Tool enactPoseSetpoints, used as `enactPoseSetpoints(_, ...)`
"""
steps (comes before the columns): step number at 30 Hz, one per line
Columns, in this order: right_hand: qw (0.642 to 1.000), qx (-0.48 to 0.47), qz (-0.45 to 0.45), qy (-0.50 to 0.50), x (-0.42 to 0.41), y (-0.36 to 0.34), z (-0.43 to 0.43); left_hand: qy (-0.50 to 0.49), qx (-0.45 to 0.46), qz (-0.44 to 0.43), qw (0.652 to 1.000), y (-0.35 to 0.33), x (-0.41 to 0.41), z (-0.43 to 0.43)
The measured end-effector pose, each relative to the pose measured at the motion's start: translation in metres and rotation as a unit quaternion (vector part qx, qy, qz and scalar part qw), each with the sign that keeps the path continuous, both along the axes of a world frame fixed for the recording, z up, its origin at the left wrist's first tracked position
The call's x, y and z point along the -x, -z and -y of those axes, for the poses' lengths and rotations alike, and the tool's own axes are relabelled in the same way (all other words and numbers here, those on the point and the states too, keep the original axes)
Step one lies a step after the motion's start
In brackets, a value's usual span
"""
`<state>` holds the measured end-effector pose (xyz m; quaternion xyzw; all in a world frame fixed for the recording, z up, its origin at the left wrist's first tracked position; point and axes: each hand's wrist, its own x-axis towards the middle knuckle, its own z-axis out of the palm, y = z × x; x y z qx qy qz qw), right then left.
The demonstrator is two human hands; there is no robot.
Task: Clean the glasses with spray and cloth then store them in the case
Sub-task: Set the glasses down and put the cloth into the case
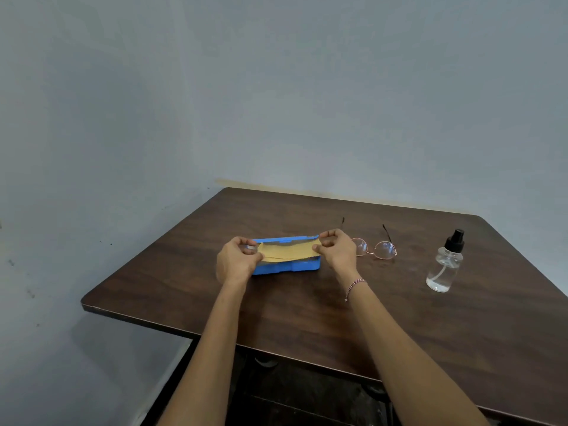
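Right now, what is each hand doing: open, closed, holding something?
Left hand: pinches the left end of the yellow cloth.
Right hand: pinches the cloth's right end.

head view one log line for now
left hand pinches yellow cloth | right hand pinches it | over open blue case | glasses, spray bottle on table

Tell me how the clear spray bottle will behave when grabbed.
The clear, black-capped spray bottle stands tall on a narrow base, so a sideways nudge may tip it. Its smooth round wall could slip, and roll if toppled.
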<state>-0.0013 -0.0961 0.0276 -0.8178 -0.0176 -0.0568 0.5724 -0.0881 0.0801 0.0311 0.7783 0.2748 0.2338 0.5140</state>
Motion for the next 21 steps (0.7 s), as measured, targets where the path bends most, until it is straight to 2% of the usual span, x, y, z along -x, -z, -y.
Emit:
enactPoseSetpoints(13, 0.99, 0.126, 0.063, 0.028, 0.006, 0.019, -0.013, -0.051, -0.088, -0.055, 0.993, 0.01, -0.019, -0.003)
enactPoseSetpoints(21, 0.977, 0.198, 0.076, 0.029, 0.006, 0.023, -0.011, -0.072, -0.149, -0.059, 0.984, 0.015, -0.029, -0.004)
